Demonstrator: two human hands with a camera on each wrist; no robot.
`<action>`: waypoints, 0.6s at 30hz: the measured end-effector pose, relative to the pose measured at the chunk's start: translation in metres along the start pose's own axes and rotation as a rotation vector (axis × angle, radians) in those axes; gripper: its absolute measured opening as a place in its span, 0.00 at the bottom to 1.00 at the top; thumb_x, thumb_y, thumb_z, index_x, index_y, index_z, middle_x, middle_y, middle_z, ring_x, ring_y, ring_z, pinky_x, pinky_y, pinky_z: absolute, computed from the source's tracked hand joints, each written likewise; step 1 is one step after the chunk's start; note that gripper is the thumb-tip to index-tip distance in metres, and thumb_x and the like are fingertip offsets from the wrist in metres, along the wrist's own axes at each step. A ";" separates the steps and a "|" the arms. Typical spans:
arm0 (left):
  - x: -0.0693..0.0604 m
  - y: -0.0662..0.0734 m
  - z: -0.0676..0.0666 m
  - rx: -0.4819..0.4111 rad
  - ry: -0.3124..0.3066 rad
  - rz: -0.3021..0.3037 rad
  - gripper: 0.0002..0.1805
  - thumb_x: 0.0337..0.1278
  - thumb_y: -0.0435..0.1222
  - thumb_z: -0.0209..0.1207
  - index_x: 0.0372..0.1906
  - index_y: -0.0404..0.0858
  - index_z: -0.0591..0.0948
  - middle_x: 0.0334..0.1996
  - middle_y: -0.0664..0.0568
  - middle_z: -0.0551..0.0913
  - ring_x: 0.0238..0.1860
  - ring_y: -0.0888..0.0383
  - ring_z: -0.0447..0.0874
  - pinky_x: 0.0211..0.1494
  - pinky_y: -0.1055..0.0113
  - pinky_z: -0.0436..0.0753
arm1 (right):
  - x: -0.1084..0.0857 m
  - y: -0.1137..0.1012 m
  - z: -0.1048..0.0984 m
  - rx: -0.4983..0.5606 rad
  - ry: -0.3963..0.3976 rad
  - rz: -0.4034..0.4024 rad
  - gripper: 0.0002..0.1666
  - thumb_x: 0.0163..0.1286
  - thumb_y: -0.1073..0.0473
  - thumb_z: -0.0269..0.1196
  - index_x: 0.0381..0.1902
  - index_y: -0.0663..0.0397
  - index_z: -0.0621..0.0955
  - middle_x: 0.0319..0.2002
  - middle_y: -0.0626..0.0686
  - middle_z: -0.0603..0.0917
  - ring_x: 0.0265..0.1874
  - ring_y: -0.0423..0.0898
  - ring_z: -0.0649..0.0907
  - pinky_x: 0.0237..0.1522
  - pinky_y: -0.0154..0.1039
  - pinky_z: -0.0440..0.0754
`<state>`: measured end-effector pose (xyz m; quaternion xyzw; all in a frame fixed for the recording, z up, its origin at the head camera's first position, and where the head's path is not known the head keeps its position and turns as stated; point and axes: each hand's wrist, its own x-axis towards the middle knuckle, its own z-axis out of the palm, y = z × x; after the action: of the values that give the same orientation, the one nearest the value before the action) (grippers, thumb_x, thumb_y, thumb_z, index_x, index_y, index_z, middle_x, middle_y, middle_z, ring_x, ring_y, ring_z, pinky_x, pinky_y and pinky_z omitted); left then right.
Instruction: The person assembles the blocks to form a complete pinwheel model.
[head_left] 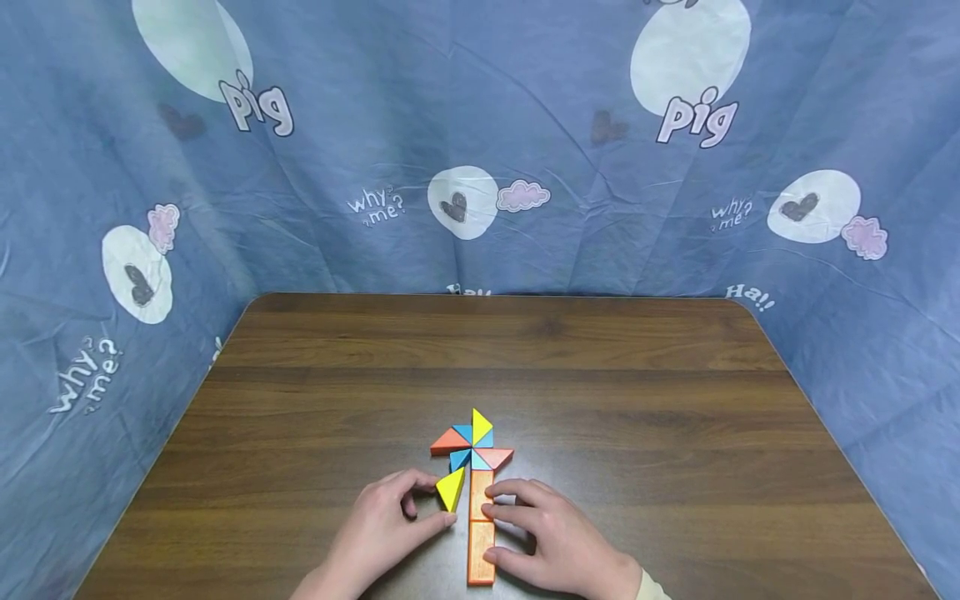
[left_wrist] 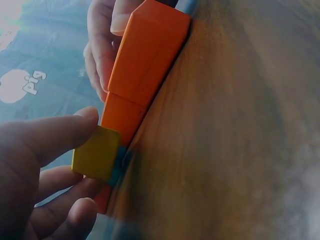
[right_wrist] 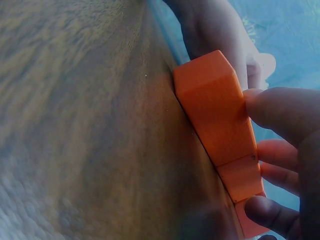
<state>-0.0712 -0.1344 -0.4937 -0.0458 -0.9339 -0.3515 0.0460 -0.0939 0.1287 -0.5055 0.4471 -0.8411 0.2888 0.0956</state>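
A yellow triangular block (head_left: pixel 452 488) is pinched between the thumb and fingers of my left hand (head_left: pixel 386 521), just left of the orange column. In the left wrist view the same yellow block (left_wrist: pixel 96 152) shows a square side face. My right hand (head_left: pixel 551 533) rests its fingertips on two orange rectangular blocks (head_left: pixel 482 552) laid end to end. Above them lies a pinwheel of triangular blocks: a yellow one (head_left: pixel 481 426) at top, a red-orange one (head_left: pixel 450 442) at left, a salmon one (head_left: pixel 495 457) at right, with several blue triangles (head_left: pixel 459 459) between.
The blocks lie on a dark brown wooden table (head_left: pixel 322 400) near its front edge. Behind and beside the table hangs a blue printed cloth (head_left: pixel 510 108).
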 end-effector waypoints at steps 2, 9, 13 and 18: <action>0.001 0.000 0.001 0.007 0.002 0.007 0.21 0.36 0.59 0.76 0.38 0.60 0.84 0.22 0.68 0.72 0.25 0.69 0.69 0.29 0.71 0.68 | 0.000 0.000 0.000 0.008 -0.002 0.009 0.24 0.66 0.38 0.65 0.53 0.43 0.85 0.58 0.40 0.77 0.57 0.36 0.76 0.56 0.37 0.75; 0.007 0.000 0.006 0.015 0.014 0.037 0.21 0.35 0.55 0.78 0.38 0.58 0.84 0.21 0.67 0.72 0.24 0.70 0.67 0.29 0.71 0.68 | 0.000 0.000 0.001 0.008 0.011 -0.002 0.24 0.66 0.38 0.65 0.53 0.43 0.85 0.58 0.40 0.77 0.57 0.36 0.76 0.56 0.36 0.75; 0.009 0.001 0.008 0.018 0.032 0.056 0.20 0.34 0.54 0.78 0.37 0.58 0.84 0.21 0.68 0.72 0.23 0.71 0.67 0.29 0.71 0.68 | -0.001 0.001 0.002 -0.006 0.034 -0.034 0.24 0.66 0.39 0.65 0.53 0.44 0.85 0.58 0.41 0.77 0.56 0.38 0.77 0.55 0.37 0.75; 0.011 0.000 0.011 0.033 0.044 0.065 0.21 0.34 0.55 0.78 0.36 0.57 0.84 0.21 0.68 0.72 0.23 0.71 0.67 0.29 0.71 0.68 | 0.000 0.001 0.001 -0.005 0.050 -0.049 0.23 0.66 0.40 0.66 0.53 0.45 0.85 0.57 0.42 0.77 0.55 0.38 0.77 0.55 0.37 0.75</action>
<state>-0.0828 -0.1266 -0.5006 -0.0675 -0.9364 -0.3353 0.0788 -0.0945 0.1285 -0.5067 0.4598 -0.8281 0.2954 0.1249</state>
